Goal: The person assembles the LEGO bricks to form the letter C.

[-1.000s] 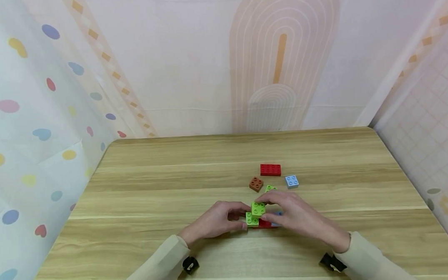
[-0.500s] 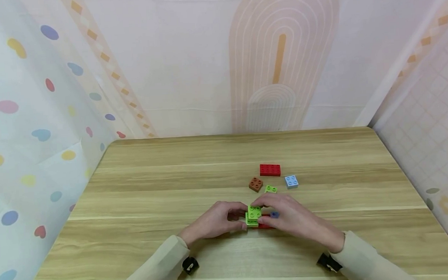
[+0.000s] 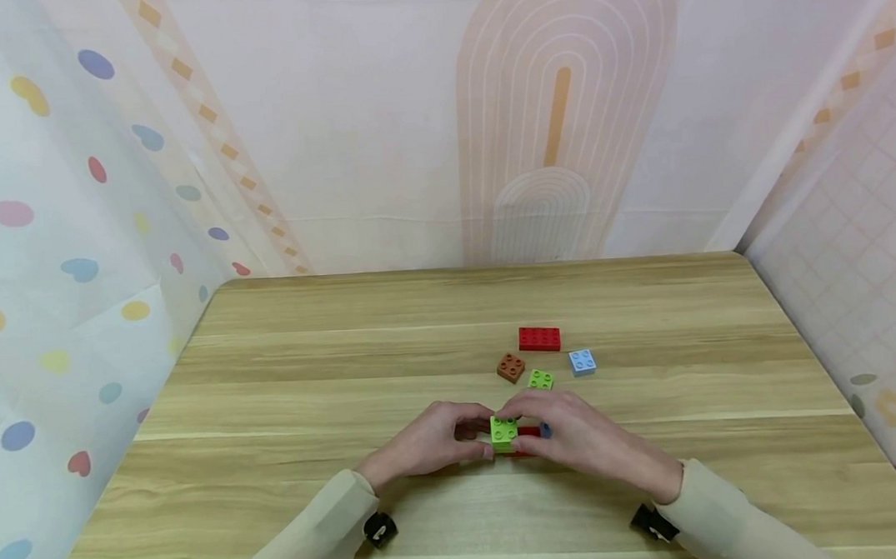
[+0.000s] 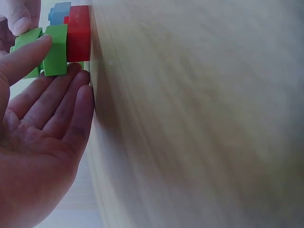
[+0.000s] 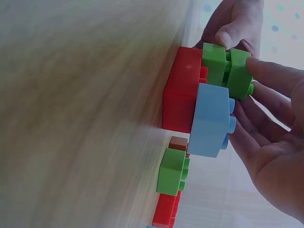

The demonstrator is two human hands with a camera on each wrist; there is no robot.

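Observation:
In the head view my right hand (image 3: 586, 432) pinches a lime-green toy building block (image 3: 503, 428) between thumb and fingers. That block sits directly over a second green block (image 5: 213, 64). A narrow gap with studs showing separates the two in the right wrist view. The lower green block stands on one end of a red brick (image 5: 182, 90), and a light blue block (image 5: 209, 120) is on the other end. My left hand (image 3: 440, 438) grips the lower green block, its thumb on the near side and fingers behind. The right hand covers much of the light blue block in the head view.
Beyond the hands lie loose blocks: a red brick (image 3: 539, 339), a brown block (image 3: 510, 368), a light blue one (image 3: 583, 362) and another green one (image 3: 541, 379). The wooden table (image 3: 331, 360) meets patterned cloth walls at the back and sides.
My right hand has moved left and slightly down with its green block, from above and right of the lower green block to directly over it. The left hand has stayed in place.

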